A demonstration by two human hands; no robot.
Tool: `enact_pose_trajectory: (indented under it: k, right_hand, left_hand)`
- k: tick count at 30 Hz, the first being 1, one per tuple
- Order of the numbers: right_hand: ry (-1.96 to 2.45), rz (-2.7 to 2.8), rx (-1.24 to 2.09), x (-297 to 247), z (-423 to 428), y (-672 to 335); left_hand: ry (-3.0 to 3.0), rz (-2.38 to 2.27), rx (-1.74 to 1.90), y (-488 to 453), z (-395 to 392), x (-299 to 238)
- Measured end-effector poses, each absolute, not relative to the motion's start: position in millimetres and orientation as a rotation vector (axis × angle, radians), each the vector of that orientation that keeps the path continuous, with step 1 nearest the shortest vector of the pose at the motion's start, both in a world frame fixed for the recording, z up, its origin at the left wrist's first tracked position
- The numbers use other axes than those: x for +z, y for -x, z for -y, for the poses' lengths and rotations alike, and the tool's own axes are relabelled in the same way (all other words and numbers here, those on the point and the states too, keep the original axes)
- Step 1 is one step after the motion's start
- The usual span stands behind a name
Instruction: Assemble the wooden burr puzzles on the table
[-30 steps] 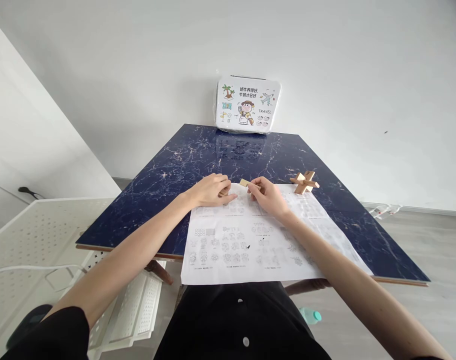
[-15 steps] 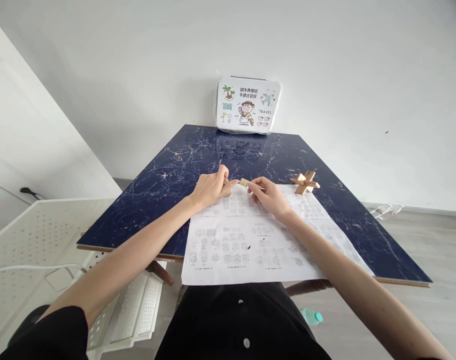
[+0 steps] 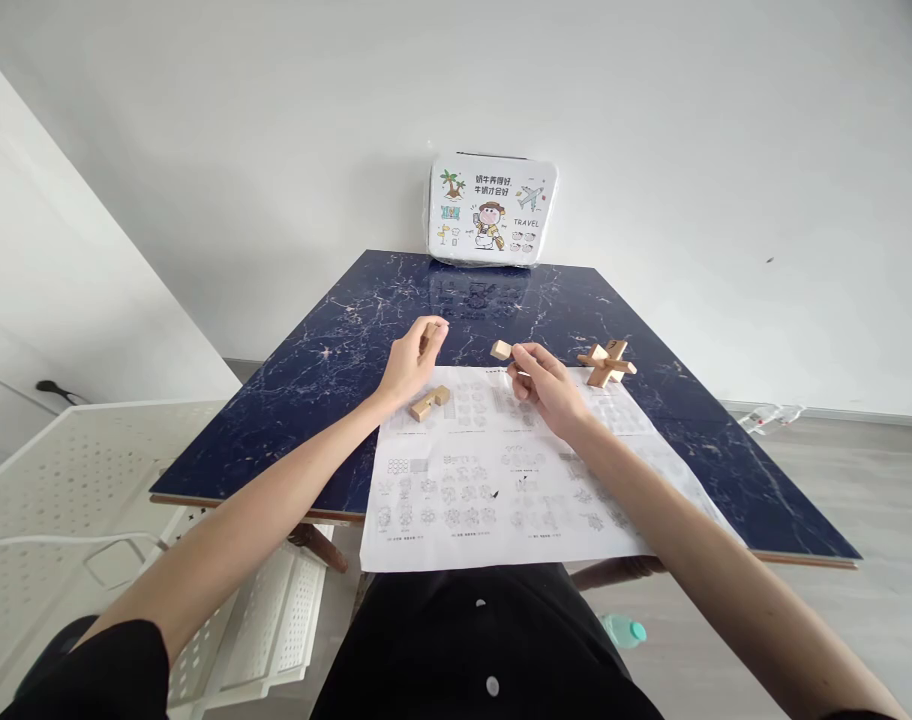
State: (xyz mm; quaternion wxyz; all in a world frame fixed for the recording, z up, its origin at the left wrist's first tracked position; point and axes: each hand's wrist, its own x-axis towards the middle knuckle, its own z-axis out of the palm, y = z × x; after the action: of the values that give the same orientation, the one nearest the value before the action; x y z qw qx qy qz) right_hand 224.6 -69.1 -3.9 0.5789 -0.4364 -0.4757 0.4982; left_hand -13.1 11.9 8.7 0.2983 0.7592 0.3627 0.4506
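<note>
My left hand [image 3: 411,362] is raised a little above the table with its fingers curled round a small wooden stick [image 3: 428,334]. My right hand [image 3: 544,385] pinches another wooden puzzle piece [image 3: 502,350] that pokes out to the left of its fingers. A third notched wooden piece [image 3: 430,403] lies loose on the printed instruction sheet [image 3: 493,490], just below my left hand. An assembled wooden cross puzzle [image 3: 607,363] stands on the sheet's far right corner.
The sheet lies on a dark blue marble-patterned table [image 3: 336,350]. A white illustrated case [image 3: 491,210] leans against the wall at the table's far edge. A white perforated rack [image 3: 88,480] stands at the left. A teal-capped bottle [image 3: 621,631] lies on the floor.
My left hand has lifted off the sheet with a stick in it, and a notched piece that it covered now lies bare. My right hand has raised its piece slightly.
</note>
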Motion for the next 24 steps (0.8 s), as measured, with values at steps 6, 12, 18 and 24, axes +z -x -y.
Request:
enact_pose_trajectory:
  k: [6, 12, 18, 24]
  right_hand:
    - [0.959, 1.016, 1.24, -3.7, 66.2, -226.3]
    - [1.014, 1.053, 1.22, -2.6, 65.5, -226.5]
    - [1.052, 1.096, 1.223, -2.3, 68.0, -225.5]
    - [1.037, 1.067, 1.27, -1.6, 70.2, -225.0]
  left_hand:
    - [-1.633, -0.863, 1.096, 13.7, -19.3, 11.8]
    - [-1.886, -0.831, 0.959, 13.5, -23.9, 5.4]
    - [-1.913, -0.822, 0.881, 9.7, -17.3, 5.4]
    - [-1.944, -0.801, 0.765, 9.8, -14.1, 5.5]
